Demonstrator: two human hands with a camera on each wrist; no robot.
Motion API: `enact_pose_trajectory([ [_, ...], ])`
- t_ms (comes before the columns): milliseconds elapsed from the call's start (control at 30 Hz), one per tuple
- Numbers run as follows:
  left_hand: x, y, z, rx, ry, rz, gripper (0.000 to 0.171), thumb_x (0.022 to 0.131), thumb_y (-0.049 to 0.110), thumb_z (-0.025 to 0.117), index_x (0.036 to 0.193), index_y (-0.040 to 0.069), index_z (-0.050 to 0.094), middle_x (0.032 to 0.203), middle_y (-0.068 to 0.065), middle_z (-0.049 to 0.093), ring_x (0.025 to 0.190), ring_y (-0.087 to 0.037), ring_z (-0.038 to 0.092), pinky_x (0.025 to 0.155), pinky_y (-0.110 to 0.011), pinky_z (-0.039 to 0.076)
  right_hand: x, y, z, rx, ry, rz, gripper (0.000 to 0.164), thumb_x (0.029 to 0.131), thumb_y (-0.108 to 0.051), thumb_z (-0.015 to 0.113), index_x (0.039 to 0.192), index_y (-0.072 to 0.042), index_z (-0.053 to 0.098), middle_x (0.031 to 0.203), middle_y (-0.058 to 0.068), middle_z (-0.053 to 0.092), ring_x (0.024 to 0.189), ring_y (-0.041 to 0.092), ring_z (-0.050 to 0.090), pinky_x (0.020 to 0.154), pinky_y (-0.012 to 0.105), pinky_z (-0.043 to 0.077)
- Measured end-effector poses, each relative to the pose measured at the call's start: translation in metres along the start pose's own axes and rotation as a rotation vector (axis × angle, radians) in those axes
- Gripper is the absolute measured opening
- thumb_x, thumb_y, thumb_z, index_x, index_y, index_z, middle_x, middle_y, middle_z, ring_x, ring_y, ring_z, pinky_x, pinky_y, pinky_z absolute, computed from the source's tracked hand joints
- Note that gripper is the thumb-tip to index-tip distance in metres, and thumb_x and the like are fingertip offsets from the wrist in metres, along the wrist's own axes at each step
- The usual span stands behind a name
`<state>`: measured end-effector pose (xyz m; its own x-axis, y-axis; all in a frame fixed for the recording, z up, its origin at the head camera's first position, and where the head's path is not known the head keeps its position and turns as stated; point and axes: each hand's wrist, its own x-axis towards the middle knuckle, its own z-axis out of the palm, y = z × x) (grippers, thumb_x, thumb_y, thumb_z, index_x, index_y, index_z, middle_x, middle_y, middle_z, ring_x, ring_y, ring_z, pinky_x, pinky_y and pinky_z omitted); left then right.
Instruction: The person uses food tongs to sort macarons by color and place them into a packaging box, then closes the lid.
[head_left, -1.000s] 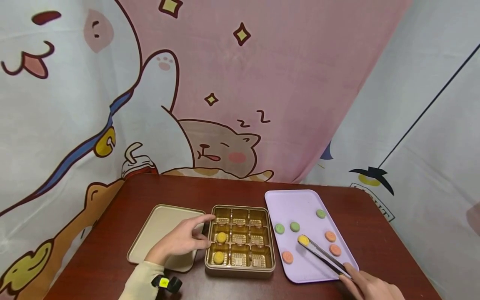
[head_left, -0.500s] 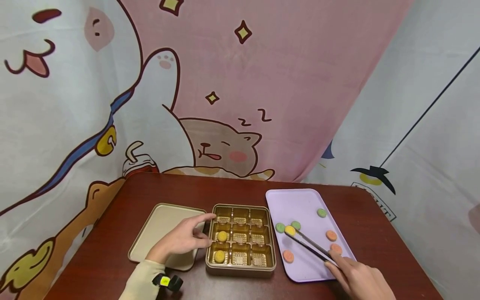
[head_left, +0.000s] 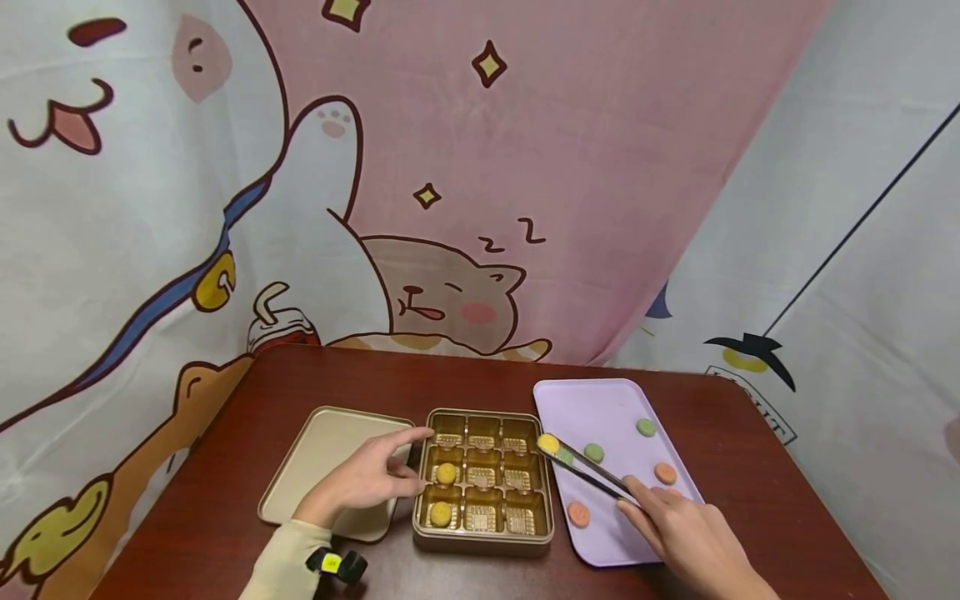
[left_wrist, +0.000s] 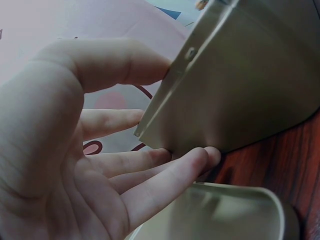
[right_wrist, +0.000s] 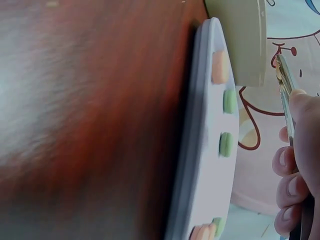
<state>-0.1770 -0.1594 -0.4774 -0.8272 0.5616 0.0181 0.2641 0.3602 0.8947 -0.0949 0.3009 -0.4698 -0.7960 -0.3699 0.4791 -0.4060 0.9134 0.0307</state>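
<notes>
Two bare hands at work on a dark red-brown wooden tabletop [head_left: 465, 383]. The right hand [head_left: 686, 533], its grip closed with thumb and fingers round a pair of slender metal tongs [head_left: 590, 479], points them towards 10 o'clock. Between the tips sits a round yellow biscuit-like disc [head_left: 549, 443], at the 2 o'clock side of a square gold box [head_left: 482, 543]; whether it touches the rim cannot be told. The left hand [head_left: 367, 475] lies at the box's 9 o'clock wall, its grip spread with thumb and fingers apart, fingertips resting against that wall.

The box has nine compartments. Yellow discs occupy the one at 9 o'clock [head_left: 446, 473] and the corner one between 7 and 8 o'clock [head_left: 440, 514]. A flat gold lid [head_left: 318, 454] lies at 9 o'clock, partly behind the left hand. At 3 o'clock, a lavender rectangular tray [head_left: 592, 408] bears green discs [head_left: 646, 427] and orange discs [head_left: 578, 514], some partly hidden by the tongs and right hand.
</notes>
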Motion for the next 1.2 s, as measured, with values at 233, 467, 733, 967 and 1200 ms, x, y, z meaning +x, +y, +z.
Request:
enact_pose_trajectory([
  [233,0.0,-0.001,0.0,0.012,0.0,0.005,0.077,0.091,0.011,0.079,0.158,0.004,0.042,0.161,-0.028,0.04,0.096,-0.018,0.077,0.079,-0.027,0.063,0.022,-0.006,0.01,0.042,0.137,-0.157,0.034,0.102,-0.049,0.064,0.112,-0.019,0.075,0.069,-0.013,0.064,0.053,0.004,0.055,0.037,0.028,0.036],
  [467,0.0,-0.002,0.0,0.001,0.001,0.003,0.078,0.091,0.011,0.08,0.158,0.004,0.043,0.161,-0.027,0.04,0.095,-0.018,0.077,0.079,-0.026,0.063,0.044,-0.024,0.022,0.078,0.179,-0.234,0.05,0.109,-0.055,0.046,0.115,-0.016,0.076,0.071,-0.009,0.068,0.049,0.009,0.057,0.038,0.023,0.029],
  [733,0.0,-0.003,0.001,0.009,-0.006,-0.012,0.077,0.092,0.011,0.079,0.16,0.006,0.042,0.163,-0.025,0.04,0.096,-0.018,0.077,0.08,-0.027,0.063,0.068,-0.045,0.027,0.076,0.135,-0.281,0.037,0.108,-0.049,0.053,0.11,-0.017,0.071,0.063,-0.012,0.053,0.048,0.012,0.054,0.036,0.031,0.036],
  [967,0.0,-0.002,0.001,0.008,-0.009,-0.024,0.077,0.092,0.012,0.078,0.16,0.007,0.042,0.163,-0.023,0.04,0.097,-0.018,0.077,0.08,-0.027,0.062,0.083,-0.059,0.031,0.057,0.08,-0.309,0.028,0.103,-0.042,0.064,0.109,-0.015,0.068,0.065,-0.009,0.059,0.051,0.02,0.057,0.036,0.034,0.039],
  [1200,0.0,-0.002,0.001,0.012,-0.008,-0.022,0.077,0.092,0.012,0.079,0.16,0.008,0.042,0.163,-0.024,0.04,0.097,-0.017,0.077,0.081,-0.027,0.062,0.092,-0.066,0.033,0.028,0.054,-0.325,0.029,0.098,-0.038,0.071,0.111,-0.013,0.067,0.063,-0.007,0.054,0.043,0.018,0.053,0.038,0.037,0.042],
])
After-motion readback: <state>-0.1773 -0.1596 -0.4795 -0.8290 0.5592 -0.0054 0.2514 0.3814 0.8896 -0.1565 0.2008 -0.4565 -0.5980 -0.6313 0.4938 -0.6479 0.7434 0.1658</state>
